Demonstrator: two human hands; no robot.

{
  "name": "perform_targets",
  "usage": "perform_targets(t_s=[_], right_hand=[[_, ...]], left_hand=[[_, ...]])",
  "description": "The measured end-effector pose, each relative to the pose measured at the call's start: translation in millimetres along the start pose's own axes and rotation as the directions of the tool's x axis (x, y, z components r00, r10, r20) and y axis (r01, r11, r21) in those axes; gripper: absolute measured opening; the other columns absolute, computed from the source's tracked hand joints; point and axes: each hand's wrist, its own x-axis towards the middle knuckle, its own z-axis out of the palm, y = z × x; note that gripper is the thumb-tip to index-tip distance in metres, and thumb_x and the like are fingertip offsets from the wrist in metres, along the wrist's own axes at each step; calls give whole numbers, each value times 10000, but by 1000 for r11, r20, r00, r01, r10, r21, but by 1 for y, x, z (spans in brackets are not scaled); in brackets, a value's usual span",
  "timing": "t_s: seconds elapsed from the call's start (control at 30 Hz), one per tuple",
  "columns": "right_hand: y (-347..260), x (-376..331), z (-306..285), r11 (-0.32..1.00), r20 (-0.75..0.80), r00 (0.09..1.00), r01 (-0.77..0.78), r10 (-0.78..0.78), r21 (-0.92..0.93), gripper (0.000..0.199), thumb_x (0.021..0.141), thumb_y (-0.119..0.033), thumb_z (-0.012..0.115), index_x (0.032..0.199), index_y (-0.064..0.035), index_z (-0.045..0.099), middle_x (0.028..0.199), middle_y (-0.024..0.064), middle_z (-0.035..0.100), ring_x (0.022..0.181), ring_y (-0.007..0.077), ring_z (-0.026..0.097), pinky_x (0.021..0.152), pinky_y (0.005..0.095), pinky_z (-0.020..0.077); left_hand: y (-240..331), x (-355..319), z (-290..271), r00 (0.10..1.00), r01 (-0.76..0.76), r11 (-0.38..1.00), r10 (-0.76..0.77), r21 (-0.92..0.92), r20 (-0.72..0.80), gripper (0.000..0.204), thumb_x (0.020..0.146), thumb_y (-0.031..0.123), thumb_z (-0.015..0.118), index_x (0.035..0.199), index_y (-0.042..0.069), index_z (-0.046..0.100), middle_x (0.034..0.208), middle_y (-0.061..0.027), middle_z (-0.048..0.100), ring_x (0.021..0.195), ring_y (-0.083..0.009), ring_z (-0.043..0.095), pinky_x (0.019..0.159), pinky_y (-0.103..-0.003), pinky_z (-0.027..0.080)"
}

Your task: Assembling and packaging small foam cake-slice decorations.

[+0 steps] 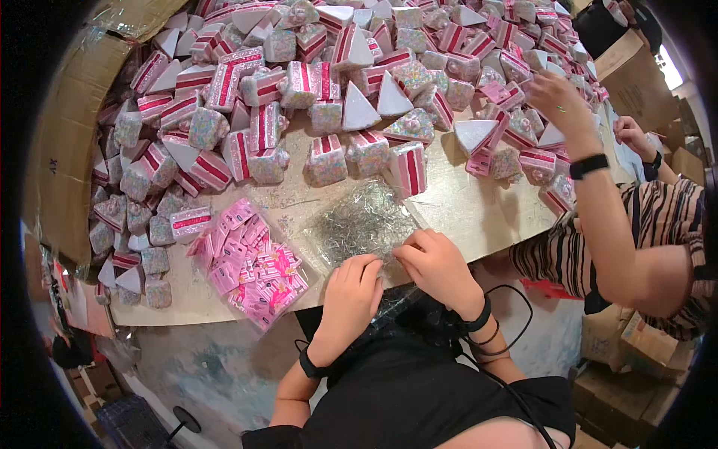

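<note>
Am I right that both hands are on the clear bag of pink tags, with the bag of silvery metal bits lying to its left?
Not quite. The head view shows the left hand and right hand on the bag of silvery metal bits; the bag of pink tags lies untouched to its left.

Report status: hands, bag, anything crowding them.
Left hand and right hand both on clear bag of small metal bits. Bag of pink tags lies left. Co-worker's arm reaches right.

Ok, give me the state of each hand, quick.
Left hand: fingers curled, pinching the near edge of the clear bag of small metal pins.
Right hand: fingers curled, pinching the same bag's edge.
</note>
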Motion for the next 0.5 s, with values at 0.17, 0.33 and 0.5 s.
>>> perform_targets(t_s=[0.17, 0.33, 0.5], right_hand=[[-6, -2, -7, 999, -117, 993, 21, -16, 37, 200, 789, -75, 705, 988, -84, 686, 890, 51, 609, 819, 243, 585, 714, 366, 466], [-10, -2, -9, 997, -173, 982, 74, -70, 15, 235, 781, -83, 727, 1013, -79, 690, 912, 61, 632, 853, 247, 588, 753, 361, 477], [-10, -7, -3, 959, -38, 990, 143, -138, 245, 215, 799, -89, 727, 1008, -63, 679, 897, 70, 627, 835, 260, 591, 748, 365, 474]], left_hand=[[0, 1, -2, 1000, -5, 1000, 5, 8, 4, 349, 807, 58, 701, 1130, 12, 577, 1102, -139, 604, 1011, -334, 585, 855, -425, 480], [5, -1, -1, 997, 17, 1000, -17, -3, -73, 315, 831, 77, 697, 1118, 15, 581, 1059, -152, 614, 990, -337, 592, 842, -425, 478], [0, -6, -1, 997, -22, 1000, 21, -11, -71, 252, 849, 83, 686, 1072, 16, 591, 1025, -152, 629, 961, -340, 603, 810, -423, 475]])
